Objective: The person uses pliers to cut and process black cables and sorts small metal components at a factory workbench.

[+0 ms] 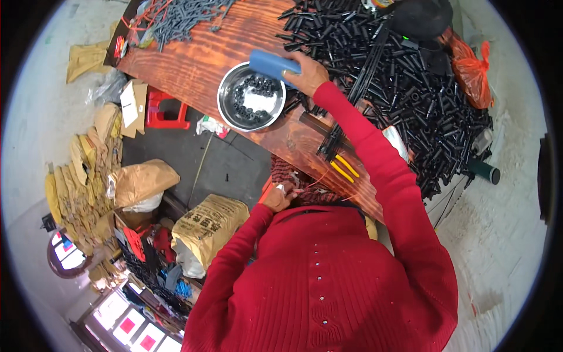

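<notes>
My right hand (pixel 309 73) is closed around one end of a blue oblong object (pixel 271 63), whose exact kind I cannot make out. Its other end reaches over the rim of a round steel bowl (pixel 225 115). Inside the bowl lie many small black rings (pixel 258 86), with part of the shiny bottom showing. Down at my lap, beside the table edge, is my left hand (pixel 280 196). Its fingers are curled, with a bit of white at them and a thin pinkish cord (pixel 311 185) running close by; what they hold is unclear.
A big heap of black tubular parts (pixel 410 100) covers the right of the wooden table (pixel 182 64). Long black rods and yellow-handled pliers (pixel 345 169) lie nearer me. Grey parts (pixel 187 20) are piled at the far left. A red stool (pixel 167 111) and paper sacks (pixel 211 226) stand left.
</notes>
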Motion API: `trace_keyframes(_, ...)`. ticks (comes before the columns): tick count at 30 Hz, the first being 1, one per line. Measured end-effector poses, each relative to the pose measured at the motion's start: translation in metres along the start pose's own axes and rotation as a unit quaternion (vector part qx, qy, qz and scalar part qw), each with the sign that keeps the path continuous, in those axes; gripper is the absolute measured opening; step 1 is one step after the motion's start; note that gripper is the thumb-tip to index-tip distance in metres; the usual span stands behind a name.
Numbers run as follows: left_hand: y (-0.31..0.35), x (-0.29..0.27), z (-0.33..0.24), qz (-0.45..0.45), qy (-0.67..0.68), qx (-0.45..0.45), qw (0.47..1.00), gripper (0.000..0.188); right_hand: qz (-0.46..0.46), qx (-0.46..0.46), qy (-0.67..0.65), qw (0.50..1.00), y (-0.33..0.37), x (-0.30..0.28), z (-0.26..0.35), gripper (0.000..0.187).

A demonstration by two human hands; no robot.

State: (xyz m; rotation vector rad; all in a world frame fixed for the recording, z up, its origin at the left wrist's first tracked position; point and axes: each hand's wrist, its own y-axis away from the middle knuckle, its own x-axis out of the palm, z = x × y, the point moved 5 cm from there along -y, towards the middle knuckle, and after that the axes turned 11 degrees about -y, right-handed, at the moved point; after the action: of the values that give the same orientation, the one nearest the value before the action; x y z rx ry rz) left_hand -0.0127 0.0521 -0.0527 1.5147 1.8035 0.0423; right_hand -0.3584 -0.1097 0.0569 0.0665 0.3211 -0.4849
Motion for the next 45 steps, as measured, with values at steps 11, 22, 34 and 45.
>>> trace_keyframes(11,0.076,0.014,0.053,-0.08,0.385,-0.203,0.897,0.037,-0.123,0.018,0.207,0.971,-0.001,-0.046,-0.058,0.046)
trace_keyframes(22,0.133,-0.09,-0.009,-0.199,0.656,-0.237,0.689,0.039,-0.143,-0.061,0.218,0.963,0.024,-0.084,-0.063,0.027)
trace_keyframes(34,0.128,-0.213,-0.062,-0.255,0.624,-0.14,0.726,0.049,0.331,0.067,-0.286,0.897,0.185,-0.003,0.001,0.067)
trace_keyframes(45,0.126,-0.251,-0.066,-0.373,0.61,-0.086,0.694,0.041,0.404,-0.024,-0.21,0.89,0.194,0.156,0.053,0.049)
